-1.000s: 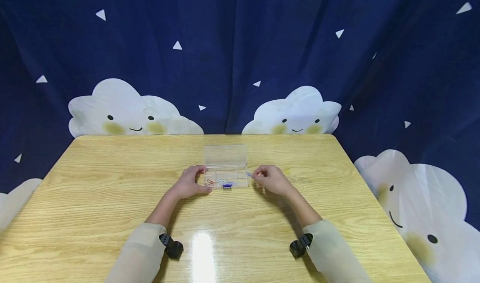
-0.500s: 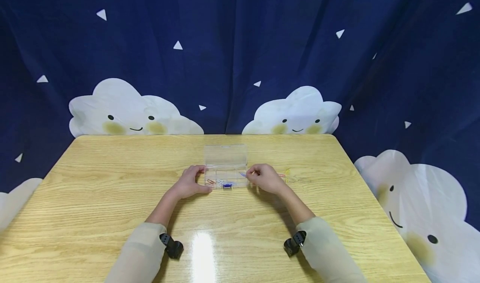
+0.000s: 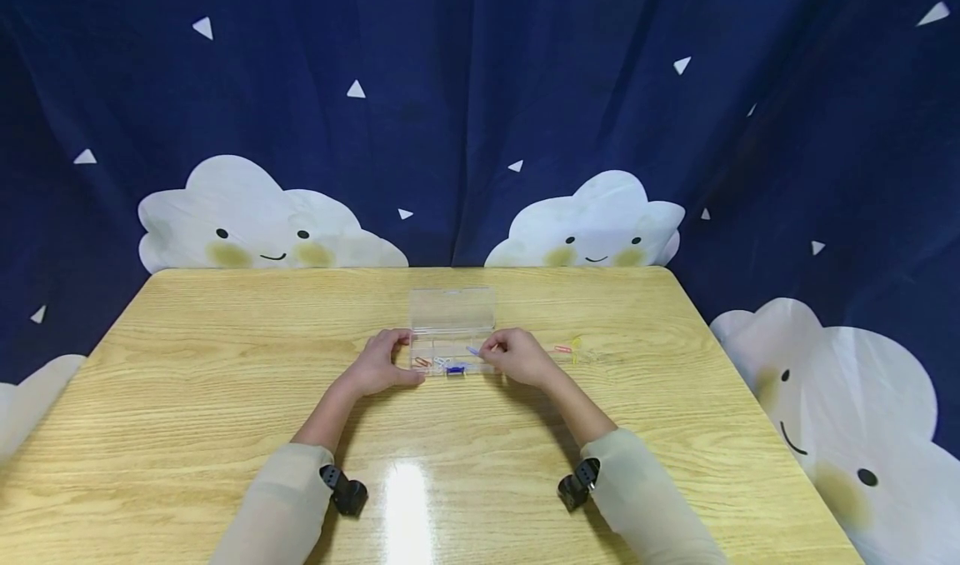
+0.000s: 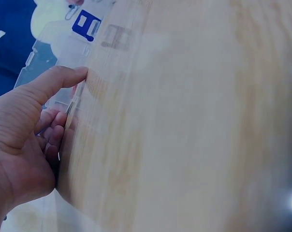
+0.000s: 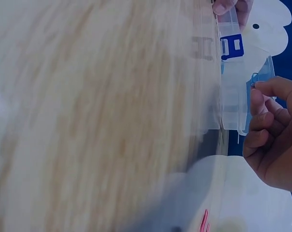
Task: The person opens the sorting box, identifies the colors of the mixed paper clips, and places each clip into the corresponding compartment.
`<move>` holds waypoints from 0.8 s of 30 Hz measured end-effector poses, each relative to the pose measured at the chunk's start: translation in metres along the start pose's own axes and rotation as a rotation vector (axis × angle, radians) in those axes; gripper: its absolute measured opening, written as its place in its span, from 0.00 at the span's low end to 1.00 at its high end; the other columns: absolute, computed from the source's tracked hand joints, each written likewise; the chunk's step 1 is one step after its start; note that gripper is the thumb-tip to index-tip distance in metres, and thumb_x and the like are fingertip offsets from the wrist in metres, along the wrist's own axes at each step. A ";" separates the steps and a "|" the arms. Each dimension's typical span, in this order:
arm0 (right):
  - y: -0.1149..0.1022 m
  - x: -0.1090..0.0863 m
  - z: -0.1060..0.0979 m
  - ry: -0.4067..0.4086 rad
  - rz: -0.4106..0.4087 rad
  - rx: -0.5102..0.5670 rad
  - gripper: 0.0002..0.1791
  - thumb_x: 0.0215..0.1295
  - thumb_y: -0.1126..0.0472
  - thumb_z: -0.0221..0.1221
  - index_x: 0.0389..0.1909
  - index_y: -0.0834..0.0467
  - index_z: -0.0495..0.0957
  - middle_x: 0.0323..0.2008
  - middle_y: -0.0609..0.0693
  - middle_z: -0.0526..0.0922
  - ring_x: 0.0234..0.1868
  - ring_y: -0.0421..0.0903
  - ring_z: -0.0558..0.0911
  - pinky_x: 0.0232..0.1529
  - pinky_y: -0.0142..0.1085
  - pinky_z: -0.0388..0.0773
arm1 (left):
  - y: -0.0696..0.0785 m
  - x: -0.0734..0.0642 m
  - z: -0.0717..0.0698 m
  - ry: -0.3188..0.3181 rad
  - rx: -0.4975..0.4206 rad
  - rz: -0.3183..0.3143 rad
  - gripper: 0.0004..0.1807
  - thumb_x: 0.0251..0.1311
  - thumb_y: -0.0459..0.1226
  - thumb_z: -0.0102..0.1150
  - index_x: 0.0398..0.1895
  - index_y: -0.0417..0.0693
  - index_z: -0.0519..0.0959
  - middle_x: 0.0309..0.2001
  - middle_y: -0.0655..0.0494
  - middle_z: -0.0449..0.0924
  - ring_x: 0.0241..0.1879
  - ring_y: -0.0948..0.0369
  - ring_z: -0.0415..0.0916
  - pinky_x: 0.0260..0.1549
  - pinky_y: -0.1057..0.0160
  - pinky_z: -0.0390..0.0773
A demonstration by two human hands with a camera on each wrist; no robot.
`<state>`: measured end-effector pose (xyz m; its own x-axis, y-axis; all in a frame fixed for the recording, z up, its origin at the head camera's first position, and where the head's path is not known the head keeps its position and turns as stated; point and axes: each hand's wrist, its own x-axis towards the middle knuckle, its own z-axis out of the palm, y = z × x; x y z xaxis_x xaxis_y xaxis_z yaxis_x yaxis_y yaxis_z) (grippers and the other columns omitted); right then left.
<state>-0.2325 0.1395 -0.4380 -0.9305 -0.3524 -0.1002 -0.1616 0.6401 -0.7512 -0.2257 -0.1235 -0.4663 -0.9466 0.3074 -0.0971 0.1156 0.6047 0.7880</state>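
A clear plastic compartment box stands with its lid raised at the back. My left hand holds the box's left end; in the left wrist view the thumb lies along the front wall and the other fingers curl at the side. Between thumb and fingertips my right hand pinches a blue paper clip, above the box's right part. Inside, a red paper clip lies front left, with white clips in the compartment beside it. A dark blue latch marks the front wall.
Right of the box, a pink-red paper clip and yellow clips lie on the wooden table, with faint pale pieces beyond them. A dark blue curtain with cloud prints hangs behind the table.
My right hand has moved left with the blue paper clip, from beside the box's right end to above its compartments. The pink-red clip on the table has come into view. My left hand stays put.
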 end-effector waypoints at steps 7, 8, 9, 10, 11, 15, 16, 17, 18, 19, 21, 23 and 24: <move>-0.003 0.003 0.004 -0.017 -0.005 -0.014 0.09 0.64 0.58 0.57 0.34 0.59 0.82 0.22 0.53 0.79 0.22 0.44 0.78 0.25 0.32 0.70 | -0.001 0.000 -0.001 -0.002 0.008 -0.001 0.43 0.45 0.42 0.71 0.64 0.38 0.63 0.54 0.43 0.66 0.53 0.50 0.60 0.54 0.50 0.65; -0.004 0.003 0.005 -0.021 -0.003 -0.012 0.09 0.64 0.58 0.56 0.35 0.59 0.82 0.23 0.53 0.80 0.22 0.44 0.78 0.26 0.32 0.71 | -0.001 0.000 -0.001 -0.002 0.008 -0.004 0.43 0.45 0.43 0.71 0.64 0.38 0.63 0.54 0.43 0.66 0.53 0.50 0.60 0.54 0.50 0.65; -0.004 0.004 0.005 -0.025 0.001 -0.009 0.09 0.65 0.58 0.56 0.35 0.59 0.82 0.23 0.53 0.80 0.22 0.44 0.77 0.26 0.32 0.71 | -0.001 0.001 -0.001 -0.003 0.006 -0.007 0.43 0.45 0.43 0.72 0.64 0.39 0.63 0.54 0.43 0.66 0.53 0.50 0.60 0.54 0.50 0.65; -0.005 0.004 0.005 -0.027 0.001 -0.011 0.09 0.65 0.58 0.56 0.35 0.59 0.82 0.23 0.53 0.80 0.22 0.44 0.77 0.26 0.32 0.71 | -0.001 0.001 -0.001 -0.005 0.005 -0.009 0.43 0.45 0.43 0.72 0.64 0.39 0.63 0.54 0.44 0.66 0.53 0.50 0.60 0.54 0.50 0.65; -0.005 0.004 0.005 -0.030 0.004 -0.009 0.09 0.65 0.58 0.56 0.35 0.59 0.82 0.23 0.54 0.80 0.22 0.44 0.77 0.26 0.32 0.71 | -0.001 0.001 -0.001 -0.006 0.003 -0.010 0.43 0.45 0.43 0.72 0.64 0.39 0.63 0.54 0.44 0.66 0.53 0.50 0.60 0.54 0.49 0.65; -0.006 0.005 0.005 -0.035 0.003 -0.009 0.09 0.64 0.58 0.56 0.35 0.59 0.82 0.23 0.54 0.80 0.21 0.44 0.77 0.25 0.32 0.70 | -0.001 0.002 0.000 -0.009 -0.004 -0.016 0.43 0.45 0.43 0.72 0.64 0.39 0.62 0.55 0.44 0.66 0.53 0.50 0.60 0.55 0.49 0.65; -0.007 0.005 0.006 -0.035 0.002 -0.011 0.09 0.64 0.58 0.56 0.35 0.59 0.82 0.23 0.54 0.80 0.21 0.45 0.77 0.25 0.32 0.70 | -0.001 0.002 0.000 -0.009 -0.003 -0.016 0.43 0.45 0.43 0.72 0.64 0.39 0.62 0.55 0.44 0.66 0.54 0.50 0.60 0.55 0.49 0.65; -0.007 0.005 0.006 -0.035 0.003 -0.011 0.09 0.64 0.58 0.56 0.35 0.59 0.82 0.23 0.55 0.80 0.21 0.45 0.77 0.25 0.32 0.70 | -0.001 0.002 0.000 -0.009 -0.003 -0.016 0.44 0.45 0.43 0.72 0.65 0.39 0.62 0.55 0.44 0.66 0.54 0.50 0.60 0.55 0.49 0.65; -0.007 0.005 0.006 -0.033 0.003 -0.012 0.09 0.64 0.59 0.56 0.35 0.59 0.82 0.23 0.55 0.80 0.21 0.45 0.77 0.25 0.32 0.70 | -0.001 0.002 0.000 -0.009 -0.003 -0.016 0.44 0.45 0.43 0.72 0.65 0.39 0.62 0.55 0.44 0.66 0.54 0.50 0.60 0.55 0.49 0.65; -0.007 0.005 0.006 -0.032 0.004 -0.014 0.09 0.64 0.59 0.56 0.35 0.59 0.82 0.23 0.55 0.80 0.21 0.45 0.77 0.25 0.32 0.70 | -0.001 0.002 0.000 -0.010 -0.003 -0.016 0.44 0.45 0.43 0.72 0.65 0.39 0.62 0.55 0.44 0.66 0.54 0.50 0.60 0.55 0.49 0.65; -0.007 0.005 0.006 -0.032 0.006 -0.016 0.09 0.64 0.59 0.57 0.35 0.58 0.82 0.23 0.55 0.81 0.21 0.46 0.77 0.23 0.32 0.69 | -0.001 0.001 0.000 -0.008 0.000 -0.017 0.44 0.45 0.43 0.72 0.65 0.39 0.62 0.55 0.43 0.66 0.54 0.49 0.60 0.55 0.49 0.65; -0.007 0.006 0.006 -0.034 0.007 -0.019 0.09 0.64 0.58 0.57 0.35 0.58 0.83 0.23 0.55 0.81 0.21 0.46 0.77 0.22 0.32 0.68 | 0.000 0.001 0.000 -0.006 0.001 -0.017 0.44 0.45 0.43 0.72 0.65 0.39 0.62 0.56 0.43 0.66 0.55 0.49 0.60 0.56 0.49 0.65; -0.007 0.006 0.006 -0.035 0.005 -0.018 0.09 0.64 0.58 0.57 0.36 0.58 0.83 0.23 0.55 0.81 0.21 0.47 0.78 0.22 0.32 0.68 | 0.000 0.001 0.000 -0.005 0.002 -0.018 0.44 0.45 0.43 0.72 0.65 0.39 0.62 0.56 0.43 0.66 0.55 0.49 0.60 0.56 0.49 0.65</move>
<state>-0.2344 0.1284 -0.4373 -0.9195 -0.3722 -0.1267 -0.1629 0.6540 -0.7388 -0.2269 -0.1232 -0.4666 -0.9471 0.3002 -0.1137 0.0995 0.6113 0.7851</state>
